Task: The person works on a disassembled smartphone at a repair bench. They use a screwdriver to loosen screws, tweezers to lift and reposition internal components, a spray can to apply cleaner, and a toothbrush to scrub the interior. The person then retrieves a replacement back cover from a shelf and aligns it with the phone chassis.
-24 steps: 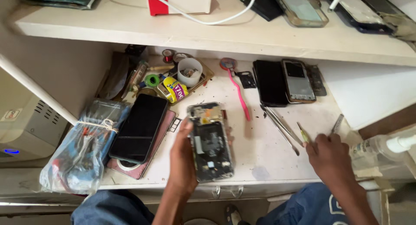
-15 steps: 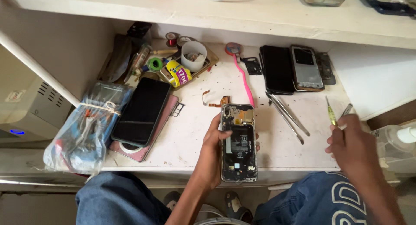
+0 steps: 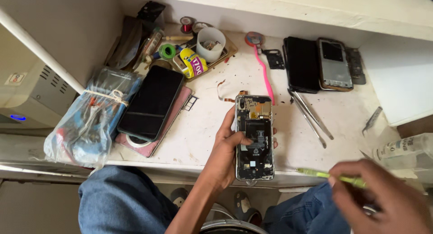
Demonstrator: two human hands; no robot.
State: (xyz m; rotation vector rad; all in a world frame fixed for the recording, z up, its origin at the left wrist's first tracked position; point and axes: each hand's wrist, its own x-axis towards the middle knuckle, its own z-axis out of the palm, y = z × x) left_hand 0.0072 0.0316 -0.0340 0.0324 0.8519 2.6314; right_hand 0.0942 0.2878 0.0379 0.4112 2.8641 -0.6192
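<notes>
Gripping an opened phone (image 3: 254,137) along its left side, the left hand (image 3: 225,150) is holding it over the front edge of the bench (image 3: 207,126), back cover off and innards facing up. The right hand (image 3: 383,198) is hanging off past the front right corner, well apart from the phone, fingers pinching a thin yellow-green tool (image 3: 331,176) that is pointing left toward it. Behind the phone, tweezers (image 3: 311,117) and a pink tool (image 3: 266,76) are lying mid-bench, while a dark phone (image 3: 151,103) is resting face up toward the left edge.

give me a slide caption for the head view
Left hand holds an opened phone while right hand grips a yellow-green tool.
</notes>
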